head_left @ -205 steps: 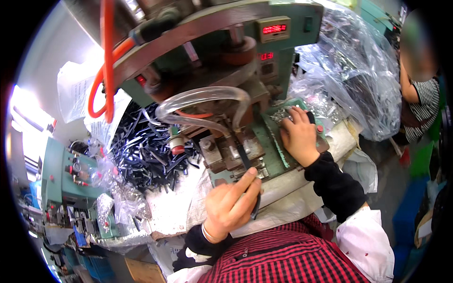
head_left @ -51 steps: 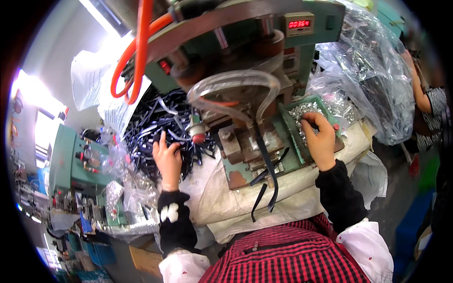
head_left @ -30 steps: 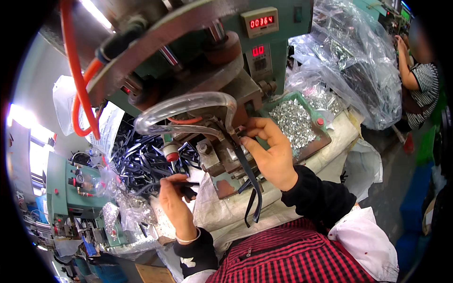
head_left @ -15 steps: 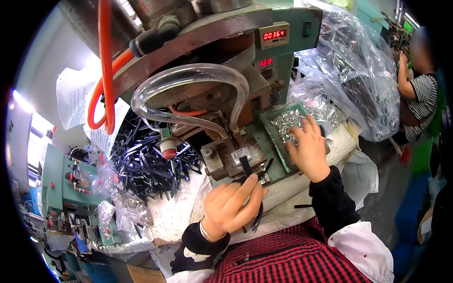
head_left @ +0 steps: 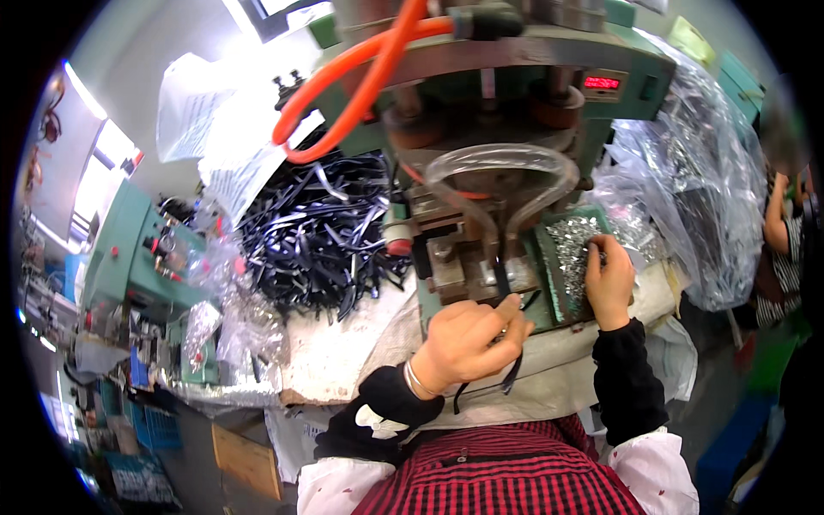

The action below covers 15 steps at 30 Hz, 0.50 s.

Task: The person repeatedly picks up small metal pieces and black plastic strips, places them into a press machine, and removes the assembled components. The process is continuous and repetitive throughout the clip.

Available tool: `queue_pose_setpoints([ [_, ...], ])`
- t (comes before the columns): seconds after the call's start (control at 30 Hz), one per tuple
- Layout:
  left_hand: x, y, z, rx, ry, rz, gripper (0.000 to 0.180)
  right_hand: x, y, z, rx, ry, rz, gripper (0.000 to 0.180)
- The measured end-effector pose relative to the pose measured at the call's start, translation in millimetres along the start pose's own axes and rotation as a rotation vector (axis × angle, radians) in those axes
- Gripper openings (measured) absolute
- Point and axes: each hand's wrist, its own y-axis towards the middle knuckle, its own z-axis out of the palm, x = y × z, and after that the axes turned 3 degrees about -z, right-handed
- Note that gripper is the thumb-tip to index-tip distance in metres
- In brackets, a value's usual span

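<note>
1. Pinching a dark strip (head_left: 501,279), the left hand (head_left: 475,339) has its thumb and forefinger closed just on the near side of the metal fixture (head_left: 470,273); the strip's far end lies on that fixture.
2. Dark strip ends show below the left hand, on the near side of the fixture.
3. To the right of the fixture, the right hand (head_left: 609,283) has its fingers bent over a heap of small shiny metal pieces (head_left: 568,240); whether its fingertips grip one, I cannot tell.
4. Those pieces lie in a green tray (head_left: 550,276), just right of the fixture.
5. Above the fixture arches a clear tube (head_left: 506,157), its ends coming down toward it.
6. Left of the fixture sit a red knob (head_left: 398,246) and, farther out, a large pile of dark strips (head_left: 318,236) beside pale cloth (head_left: 335,360).
7. Behind the fixture rises a green press (head_left: 639,81) with an orange hose (head_left: 339,81).
8. Well right of the fixture stands a big clear plastic bag (head_left: 712,197).
</note>
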Motion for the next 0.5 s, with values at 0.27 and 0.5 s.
queue_pose_setpoints([
  [0.27, -19.5, -41.7, -80.5, -0.196, 0.4, -0.494, 0.019, 5.6, -18.5, -8.5, -0.026, 0.157, 0.146, 0.011],
  [0.5, 127.2, -42.9, -51.9, 0.02, 0.523, -0.52, 0.013, 47.3, 7.0, 4.1, -0.021, 0.315, -0.029, 0.011],
])
